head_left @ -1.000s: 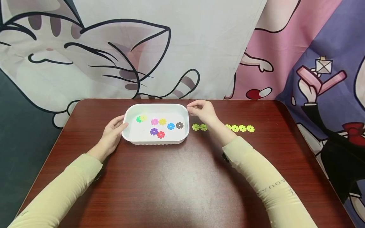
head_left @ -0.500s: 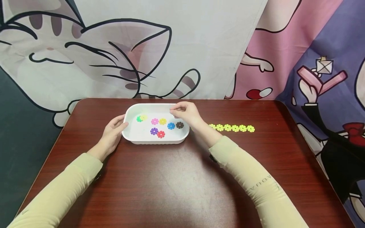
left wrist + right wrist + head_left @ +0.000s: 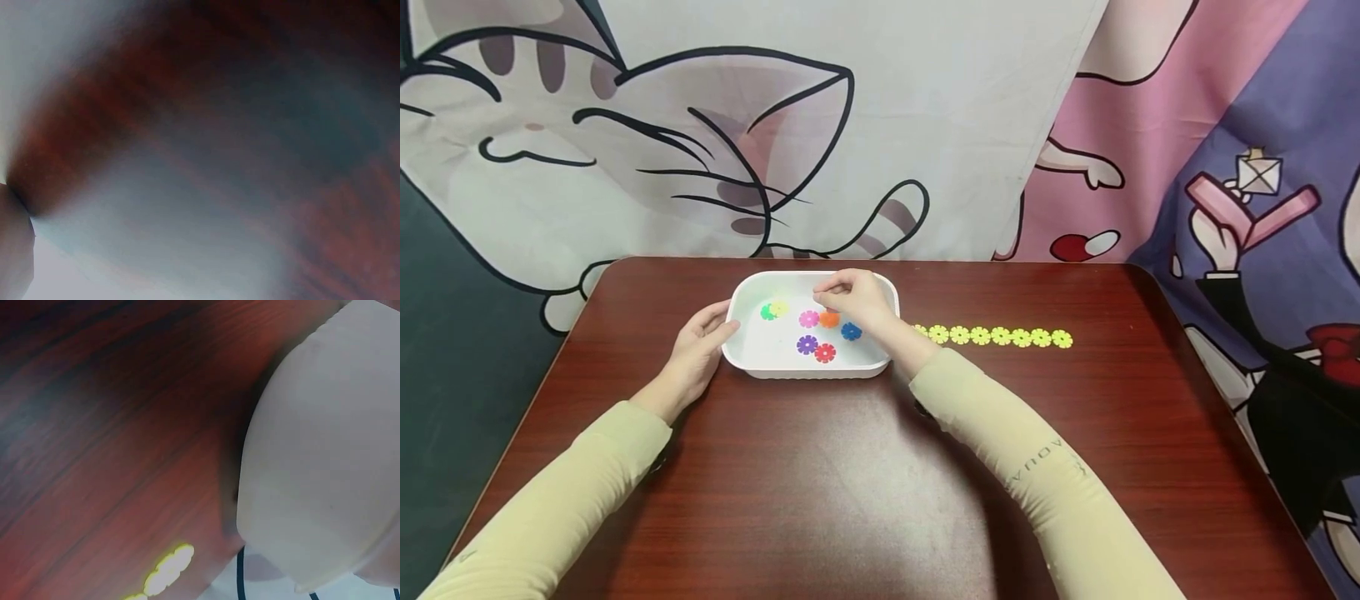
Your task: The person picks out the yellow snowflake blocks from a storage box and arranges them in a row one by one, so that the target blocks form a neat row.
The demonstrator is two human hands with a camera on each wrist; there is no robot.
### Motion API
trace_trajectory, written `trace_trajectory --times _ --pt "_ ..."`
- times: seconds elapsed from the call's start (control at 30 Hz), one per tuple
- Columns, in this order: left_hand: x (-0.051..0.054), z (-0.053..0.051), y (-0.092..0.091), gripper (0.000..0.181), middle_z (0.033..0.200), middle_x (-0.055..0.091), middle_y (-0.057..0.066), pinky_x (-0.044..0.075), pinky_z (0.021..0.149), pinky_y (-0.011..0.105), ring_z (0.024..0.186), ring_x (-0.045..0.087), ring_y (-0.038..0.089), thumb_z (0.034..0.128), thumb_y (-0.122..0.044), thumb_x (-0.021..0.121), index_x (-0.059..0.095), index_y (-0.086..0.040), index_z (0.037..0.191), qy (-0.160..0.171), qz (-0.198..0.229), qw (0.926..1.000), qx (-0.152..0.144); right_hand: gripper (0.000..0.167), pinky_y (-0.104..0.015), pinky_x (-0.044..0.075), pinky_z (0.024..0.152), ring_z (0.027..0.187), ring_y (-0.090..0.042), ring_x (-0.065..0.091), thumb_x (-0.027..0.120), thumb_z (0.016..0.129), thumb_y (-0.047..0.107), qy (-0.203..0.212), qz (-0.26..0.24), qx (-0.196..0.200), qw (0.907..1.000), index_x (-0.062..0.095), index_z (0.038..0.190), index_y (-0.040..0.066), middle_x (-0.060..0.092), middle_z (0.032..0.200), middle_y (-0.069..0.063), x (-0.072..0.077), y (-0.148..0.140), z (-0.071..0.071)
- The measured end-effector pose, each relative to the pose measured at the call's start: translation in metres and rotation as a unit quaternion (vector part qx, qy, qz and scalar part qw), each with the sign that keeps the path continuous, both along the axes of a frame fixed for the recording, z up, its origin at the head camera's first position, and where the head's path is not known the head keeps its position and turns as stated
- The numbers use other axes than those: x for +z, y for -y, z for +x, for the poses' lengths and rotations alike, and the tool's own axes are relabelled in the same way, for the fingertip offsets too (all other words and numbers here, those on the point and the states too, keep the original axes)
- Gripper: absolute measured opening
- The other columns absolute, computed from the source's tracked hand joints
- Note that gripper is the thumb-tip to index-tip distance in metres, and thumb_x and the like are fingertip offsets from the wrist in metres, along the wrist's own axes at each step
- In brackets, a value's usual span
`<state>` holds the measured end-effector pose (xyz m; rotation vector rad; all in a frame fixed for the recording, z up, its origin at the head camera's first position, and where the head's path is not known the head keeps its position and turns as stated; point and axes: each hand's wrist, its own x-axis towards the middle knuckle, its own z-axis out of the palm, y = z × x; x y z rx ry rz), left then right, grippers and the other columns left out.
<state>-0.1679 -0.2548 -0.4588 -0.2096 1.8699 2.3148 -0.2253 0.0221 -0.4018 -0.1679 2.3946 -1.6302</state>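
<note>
A white tray point(image 3: 767, 360) stands near the far edge of the table, seen side-on in the right wrist view as a white wall point(image 3: 312, 450). My left hand point(image 3: 696, 350) grips its left end, thumb on the rim. Over the tray's right half hangs my right hand point(image 3: 861, 302), thumb and forefinger tips close together, with no piece visible between them. Flower-shaped discs lie in the tray: green point(image 3: 767, 312), pink point(image 3: 808, 319), purple point(image 3: 807, 344), red point(image 3: 825, 353), blue point(image 3: 851, 332) and one looking orange point(image 3: 829, 319) below my fingertips. My right hand hides the tray's right end.
A straight row of lime-yellow flower discs point(image 3: 1001, 336) runs right from the tray; part of it shows in the right wrist view point(image 3: 169, 570). The dark red wooden table point(image 3: 820, 483) ends at a cartoon-print cloth point(image 3: 970, 125). The left wrist view is mostly blurred.
My right hand has moved left from beside the tray's right rim to above its inside, uncovering more of the row. The yellow disc beneath it now looks orange. My left hand stays put.
</note>
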Motion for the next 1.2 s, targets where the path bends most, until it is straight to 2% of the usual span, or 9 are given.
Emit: trace_trajectory --times 0.17,0.47,0.6,0.7,0.9,1.03,1.2 --pt "-0.001 0.0 0.0 0.028 0.123 0.065 -0.016 0.053 0.095 0.011 0.114 0.062 -0.003 0.1064 -0.007 0.062 0.06 -0.019 0.132 -0.005 0.01 0.9999 0.001 0.016 -0.014 0.049 0.067 0.077 -0.009 0.06 0.08 0.096 0.013 -0.009 0.019 -0.001 0.9998 0.08 0.108 0.003 0.077 0.102 -0.013 -0.009 0.013 -0.007" --pt "-0.001 0.0 0.0 0.032 0.125 0.06 -0.015 0.052 0.095 0.01 0.116 0.061 -0.004 0.1069 -0.009 0.062 0.055 -0.017 0.137 0.003 0.0 1.0 0.002 0.012 -0.013 0.051 0.069 0.08 -0.008 0.065 0.08 0.095 0.009 -0.022 0.026 0.004 0.9994 0.08 0.106 0.004 0.079 0.103 -0.014 -0.02 0.035 -0.014" --pt "-0.002 0.0 0.0 0.03 0.125 0.062 -0.015 0.053 0.095 0.011 0.116 0.062 -0.003 0.1066 -0.008 0.062 0.058 -0.018 0.135 0.0 0.003 1.0 0.004 0.011 -0.013 0.052 0.071 0.08 -0.009 0.066 0.08 0.095 0.008 -0.031 0.027 0.012 0.9991 0.08 0.106 0.004 0.08 0.103 -0.013 -0.024 0.043 -0.016" --pt "-0.002 0.0 0.0 0.028 0.123 0.064 -0.016 0.053 0.095 0.011 0.115 0.062 -0.003 0.1063 -0.007 0.062 0.06 -0.02 0.131 -0.005 0.01 0.9999 0.005 0.014 -0.015 0.056 0.076 0.087 -0.014 0.072 0.079 0.095 0.006 -0.04 0.031 0.03 0.9983 0.08 0.109 0.005 0.08 0.106 -0.012 -0.026 0.047 -0.018" --pt "-0.002 0.0 0.0 0.027 0.122 0.066 -0.017 0.053 0.094 0.011 0.114 0.063 -0.004 0.1062 -0.006 0.062 0.061 -0.02 0.129 -0.01 0.012 0.9999 0.004 0.027 -0.019 0.059 0.093 0.112 -0.024 0.076 0.075 0.098 0.004 -0.046 0.026 0.085 0.995 0.076 0.124 0.003 0.078 0.121 -0.014 -0.031 0.049 -0.019" --pt "-0.002 0.0 0.0 0.027 0.121 0.067 -0.017 0.053 0.094 0.011 0.113 0.063 -0.004 0.106 -0.005 0.062 0.062 -0.02 0.129 -0.008 0.016 0.9998 0.004 0.03 -0.021 0.058 0.099 0.117 -0.025 0.074 0.074 0.098 0.002 -0.058 0.031 0.105 0.9923 0.074 0.129 0.002 0.077 0.127 -0.014 -0.033 0.05 -0.02" --pt "-0.002 0.0 0.0 0.028 0.124 0.064 -0.017 0.053 0.095 0.01 0.114 0.062 -0.004 0.1069 -0.007 0.061 0.06 -0.02 0.131 -0.007 0.006 1.0 -0.001 0.033 -0.02 0.056 0.103 0.12 -0.021 0.072 0.075 0.098 0.004 -0.087 0.073 0.144 0.9831 0.073 0.132 0.005 0.076 0.131 -0.01 -0.032 0.05 -0.025"
